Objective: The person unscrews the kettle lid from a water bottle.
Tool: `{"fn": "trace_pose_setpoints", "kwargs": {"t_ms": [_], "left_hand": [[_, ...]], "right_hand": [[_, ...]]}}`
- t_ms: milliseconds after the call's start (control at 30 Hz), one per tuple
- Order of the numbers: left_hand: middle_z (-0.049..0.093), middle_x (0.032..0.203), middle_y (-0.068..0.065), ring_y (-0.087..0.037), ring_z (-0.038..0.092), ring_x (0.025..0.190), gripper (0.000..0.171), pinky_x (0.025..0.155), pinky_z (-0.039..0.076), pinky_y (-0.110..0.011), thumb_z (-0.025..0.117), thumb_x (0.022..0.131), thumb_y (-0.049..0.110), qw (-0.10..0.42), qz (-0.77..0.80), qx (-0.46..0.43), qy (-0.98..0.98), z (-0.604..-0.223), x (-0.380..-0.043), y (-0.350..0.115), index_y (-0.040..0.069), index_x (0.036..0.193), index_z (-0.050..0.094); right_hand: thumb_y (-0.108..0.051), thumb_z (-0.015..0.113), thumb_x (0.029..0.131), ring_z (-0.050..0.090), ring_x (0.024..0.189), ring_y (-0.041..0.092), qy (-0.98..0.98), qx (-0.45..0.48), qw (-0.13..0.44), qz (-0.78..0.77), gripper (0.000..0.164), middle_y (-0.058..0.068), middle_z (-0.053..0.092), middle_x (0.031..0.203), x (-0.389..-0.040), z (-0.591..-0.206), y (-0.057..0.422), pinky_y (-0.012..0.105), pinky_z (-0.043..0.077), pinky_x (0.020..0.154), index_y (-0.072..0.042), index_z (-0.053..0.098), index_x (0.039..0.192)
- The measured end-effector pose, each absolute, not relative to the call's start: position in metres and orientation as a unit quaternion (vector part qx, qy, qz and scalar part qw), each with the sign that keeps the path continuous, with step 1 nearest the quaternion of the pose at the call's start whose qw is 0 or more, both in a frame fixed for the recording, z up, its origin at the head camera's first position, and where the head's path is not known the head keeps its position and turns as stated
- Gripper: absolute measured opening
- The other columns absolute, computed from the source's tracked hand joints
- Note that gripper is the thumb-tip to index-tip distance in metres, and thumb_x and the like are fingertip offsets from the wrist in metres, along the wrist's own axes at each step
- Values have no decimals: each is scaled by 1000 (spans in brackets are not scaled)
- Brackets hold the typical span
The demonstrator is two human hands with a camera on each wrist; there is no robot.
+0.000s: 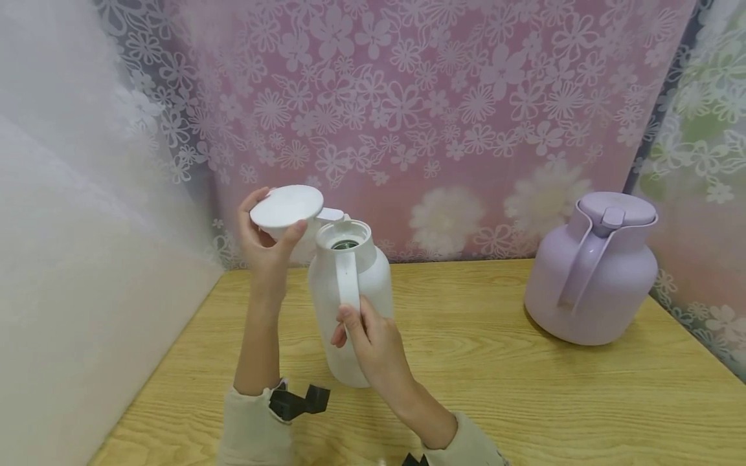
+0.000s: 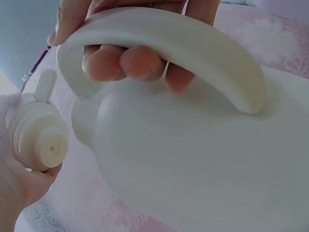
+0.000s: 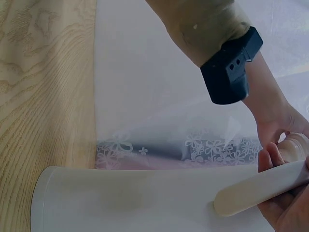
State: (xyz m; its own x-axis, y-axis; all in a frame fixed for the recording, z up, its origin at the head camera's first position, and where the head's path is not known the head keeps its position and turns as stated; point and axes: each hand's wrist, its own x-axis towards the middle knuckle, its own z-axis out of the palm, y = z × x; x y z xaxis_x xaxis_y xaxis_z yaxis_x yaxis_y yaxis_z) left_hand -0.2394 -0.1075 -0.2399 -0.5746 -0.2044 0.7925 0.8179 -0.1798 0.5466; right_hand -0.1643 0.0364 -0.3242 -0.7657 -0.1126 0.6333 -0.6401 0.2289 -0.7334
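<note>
My left hand (image 1: pixel 262 255) grips the rim of a round white lid (image 1: pixel 287 206), thumb on its near side, up and left of a white vacuum flask (image 1: pixel 377 285). In the left wrist view, the underside shows a stepped stopper (image 2: pixel 52 146) with a small central hole, and a tab sticks out from the rim. The flask's mouth (image 1: pixel 345 243) is uncovered, its inside dark. My right hand (image 1: pixel 377 346) holds the flask's curved handle (image 1: pixel 348 275), several fingers wrapped beneath it. The flask looks close to upright on the wooden table; its base is partly hidden by the right forearm.
A lilac jug-shaped flask (image 1: pixel 606 285) with its lid on stands at the table's right side. The wood-grain table (image 1: pixel 466 323) meets a pink floral curtain (image 1: pixel 408 129) behind and a pale wall (image 1: pixel 87 259) on the left. Black camera mounts (image 1: pixel 297 402) sit on the wrists.
</note>
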Motion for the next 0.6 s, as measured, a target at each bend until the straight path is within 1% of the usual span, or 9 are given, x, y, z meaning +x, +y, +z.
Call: {"fn": "trace_pose_setpoints", "kwargs": {"t_ms": [200,400,600], "left_hand": [[38,132,-21,-32,42,112,58,91,39,-33,65,73,0,349,-731,-279,-515,-250,-231,-118,2,127,41],[41,132,-17,-32,41,113,59,91,38,-31,63,75,0,345,-741,-260,-513,-267,-227,-128,3,129,39],[37,133,-22,-31,40,116,59,94,36,-30,59,78,-1,333,-769,-259,-480,-285,-228,-135,3,131,33]], "right_hand": [[-22,44,99,57,59,3,-749,251,229,569,20,-12,59,63,-165,-325,36,26,47,58,-11,54,86],[-21,44,98,57,58,4,-746,250,228,574,19,-12,59,63,-165,-326,36,26,47,56,-11,54,86],[-20,46,98,57,59,3,-744,248,233,575,17,-12,59,63,-166,-326,36,25,46,54,-12,54,85]]}}
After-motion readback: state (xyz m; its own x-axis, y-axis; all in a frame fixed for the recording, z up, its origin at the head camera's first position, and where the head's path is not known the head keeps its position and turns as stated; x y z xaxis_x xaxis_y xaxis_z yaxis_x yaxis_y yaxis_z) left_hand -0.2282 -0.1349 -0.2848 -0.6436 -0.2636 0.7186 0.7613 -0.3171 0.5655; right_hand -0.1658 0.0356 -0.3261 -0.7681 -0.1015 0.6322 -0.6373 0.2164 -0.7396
